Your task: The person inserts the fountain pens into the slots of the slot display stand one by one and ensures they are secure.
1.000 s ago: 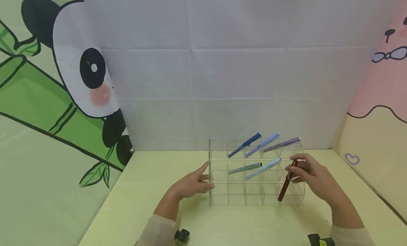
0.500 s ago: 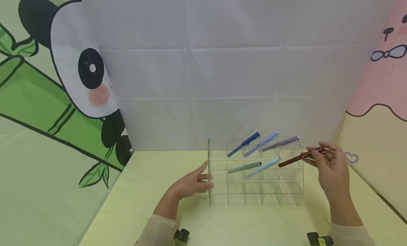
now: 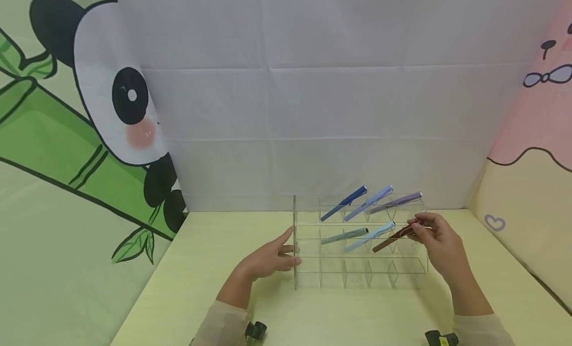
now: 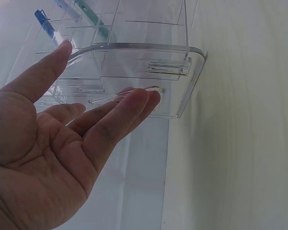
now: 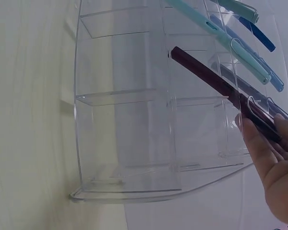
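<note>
A clear acrylic pen rack [image 3: 308,273] with three tiers of compartments stands on the table. My right hand [image 3: 442,242] pinches a dark red pen [image 3: 390,241] near its clip end, between thumb and fingers. That pen slants at the middle tier, right of the light blue pen [image 3: 370,237]; in the right wrist view its free end [image 5: 182,53] points into the rack. My left hand [image 3: 270,256] touches the rack's left side panel [image 4: 134,55] with its fingers extended. A green pen [image 3: 344,236] also leans in the middle tier.
A dark blue pen [image 3: 343,203], a periwinkle pen [image 3: 368,203] and a purple pen [image 3: 396,202] lean in the back tier. A white sheet [image 3: 268,112] hangs behind the table [image 3: 201,266]. Printed cartoon panels stand left and right.
The dark red pen was first steep before the rack's front right, then swung out rightward nearly level. Now my right hand has brought it back left to the middle tier. My left hand stays put.
</note>
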`<state>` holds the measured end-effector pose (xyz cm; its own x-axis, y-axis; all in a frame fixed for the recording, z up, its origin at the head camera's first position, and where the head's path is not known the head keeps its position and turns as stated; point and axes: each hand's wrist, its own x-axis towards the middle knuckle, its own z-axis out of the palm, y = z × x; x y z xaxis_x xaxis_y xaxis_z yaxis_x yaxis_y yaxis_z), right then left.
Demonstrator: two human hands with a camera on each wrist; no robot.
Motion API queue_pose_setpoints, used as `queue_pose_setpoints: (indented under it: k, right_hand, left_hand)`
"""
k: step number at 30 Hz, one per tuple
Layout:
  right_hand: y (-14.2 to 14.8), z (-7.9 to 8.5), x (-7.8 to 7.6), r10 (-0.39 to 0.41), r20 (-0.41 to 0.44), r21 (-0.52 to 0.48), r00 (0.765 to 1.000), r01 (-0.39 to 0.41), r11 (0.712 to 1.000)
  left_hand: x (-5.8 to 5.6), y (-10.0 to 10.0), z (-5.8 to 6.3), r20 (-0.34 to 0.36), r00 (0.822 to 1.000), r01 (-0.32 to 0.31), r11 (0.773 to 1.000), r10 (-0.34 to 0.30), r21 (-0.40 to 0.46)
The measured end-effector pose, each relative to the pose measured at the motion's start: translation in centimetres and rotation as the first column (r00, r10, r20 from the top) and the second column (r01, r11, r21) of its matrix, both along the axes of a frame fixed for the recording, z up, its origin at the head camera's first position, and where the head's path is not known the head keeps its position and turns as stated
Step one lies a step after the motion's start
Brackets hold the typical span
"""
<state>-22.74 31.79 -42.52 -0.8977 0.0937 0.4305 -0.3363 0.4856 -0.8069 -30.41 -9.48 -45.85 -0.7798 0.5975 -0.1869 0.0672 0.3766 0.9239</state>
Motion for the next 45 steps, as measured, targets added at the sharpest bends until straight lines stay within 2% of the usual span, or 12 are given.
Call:
queue_pose_setpoints:
  k: [8, 18, 28, 39, 45]
  right_hand:
    - [-0.1, 0.2, 0.3, -0.017, 0.050, 0.029, 0.999, 0.016, 0.999]
    - [0.3, 0.0, 0.3, -0.004, 0.047, 0.063, 0.999, 0.001, 0.998]
    - [0.4, 0.2, 0.5, -0.001, 0.072, 0.072, 0.997, -0.005, 0.997]
    - [0.3, 0.5, 0.8, -0.053, 0.091, 0.170, 0.994, 0.037, 0.985]
    - [1.2, 1.8, 1.4, -0.097, 0.045, 0.253, 0.994, 0.082, 0.964]
  left_hand:
    - [0.0, 0.0, 0.0, -0.010, 1.000, -0.003, 1.000, 0.002, -0.009]
    - [0.1, 0.0, 0.0, -0.015, 1.000, -0.011, 1.000, 0.011, -0.026]
    - [0.0, 0.0, 0.0, -0.003, 1.000, -0.007, 1.000, 0.007, -0.009]
    - [0.2, -0.2, -0.1, 0.000, 1.000, -0.009, 1.000, 0.009, -0.013]
    - [0.0, -0.1, 0.0, -0.017, 1.000, 0.001, 1.000, -0.002, -0.025]
